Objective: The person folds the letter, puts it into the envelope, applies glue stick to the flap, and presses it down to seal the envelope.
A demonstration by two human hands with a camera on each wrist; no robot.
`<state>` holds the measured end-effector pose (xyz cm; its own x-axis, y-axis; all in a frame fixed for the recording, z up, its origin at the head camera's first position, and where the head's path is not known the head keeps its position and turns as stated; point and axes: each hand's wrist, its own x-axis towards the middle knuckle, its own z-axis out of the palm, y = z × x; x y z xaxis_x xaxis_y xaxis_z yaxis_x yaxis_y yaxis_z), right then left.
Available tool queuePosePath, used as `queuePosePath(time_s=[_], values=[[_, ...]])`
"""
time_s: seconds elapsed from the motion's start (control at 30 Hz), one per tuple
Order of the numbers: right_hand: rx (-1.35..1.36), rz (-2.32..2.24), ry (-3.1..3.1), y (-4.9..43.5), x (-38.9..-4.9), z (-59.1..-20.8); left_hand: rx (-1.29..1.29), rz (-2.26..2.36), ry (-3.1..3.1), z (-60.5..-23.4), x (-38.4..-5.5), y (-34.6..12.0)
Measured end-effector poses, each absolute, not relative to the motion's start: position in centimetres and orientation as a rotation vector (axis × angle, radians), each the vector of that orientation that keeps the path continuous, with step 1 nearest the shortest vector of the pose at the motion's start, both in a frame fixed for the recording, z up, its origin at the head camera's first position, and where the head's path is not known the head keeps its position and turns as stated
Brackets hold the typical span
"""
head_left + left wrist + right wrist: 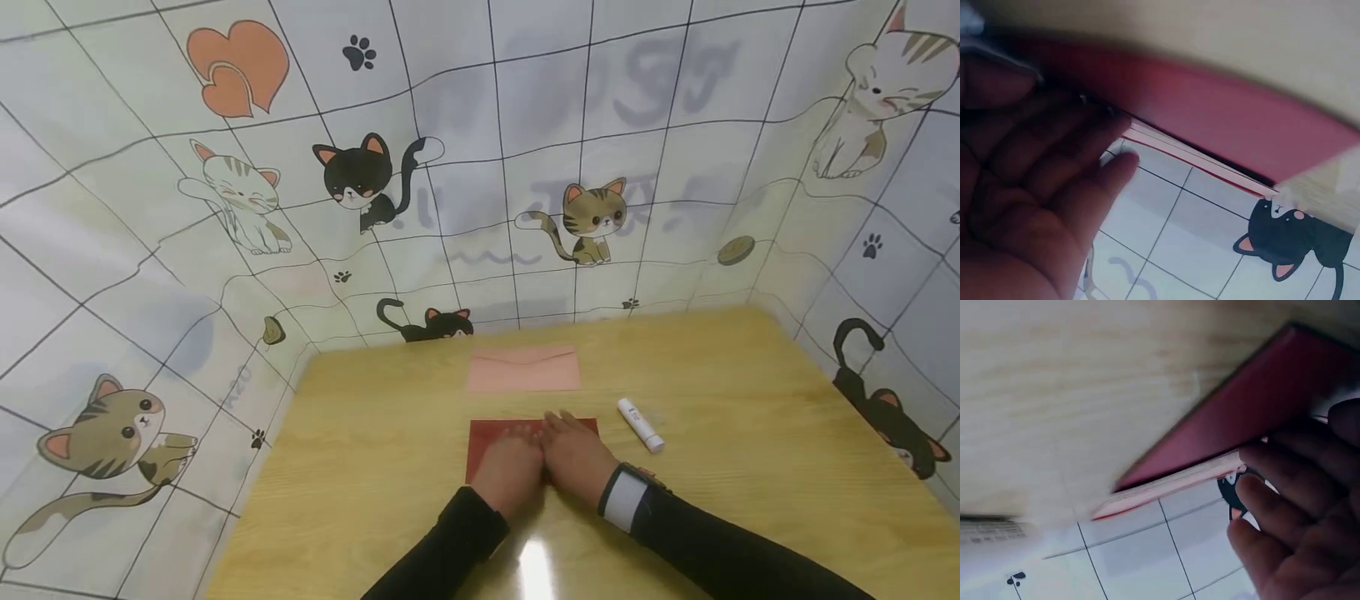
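A flat red paper rectangle (pixel 480 446) lies on the table, partly covered by both hands; whether it is an envelope or a plain sheet I cannot tell. My left hand (pixel 512 469) rests on its middle with fingers extended. Beside it, touching or nearly so, my right hand (pixel 579 454) presses on the right half, fingertips near the far edge. In the left wrist view the fingers of the left hand (pixel 1029 181) look fairly straight against the red paper (pixel 1241 125). The right wrist view shows the right hand (pixel 1304 506) with extended fingers at the red paper's (pixel 1229 419) edge.
Behind the red paper lies a pink envelope (pixel 525 372), flap side up. A white glue stick (pixel 641 426) lies to the right of the hands. The wooden table (pixel 360 450) is bounded by a cat-patterned cloth (pixel 465 192) at the back and sides.
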<state>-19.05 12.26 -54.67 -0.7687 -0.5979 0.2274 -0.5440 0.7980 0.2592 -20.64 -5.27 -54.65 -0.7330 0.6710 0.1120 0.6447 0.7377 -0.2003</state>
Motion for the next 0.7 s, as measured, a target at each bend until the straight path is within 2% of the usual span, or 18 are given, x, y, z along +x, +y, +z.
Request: queuePosePath(time_s=[0.1,0.37,0.6,0.7], values=[[0.872,-0.255,-2.726,13.1,-19.2,-54.1,-0.981,0.214,-2.794,-54.4,-20.8,-5.3],[0.815,-0.215,-2.780,17.3,-18.9,-53.8,-0.843,0.140,-2.751,-54.0,-20.8,-8.8],[0.932,-0.197,-2.728,15.3,-19.6,-53.6,-1.128,0.272,-2.651,-54.4,-20.4,-4.3],[0.953,-0.190,-2.760,14.7,-19.4,-53.5,-1.155,0.256,-2.720,-54.2,-20.1,-3.3]])
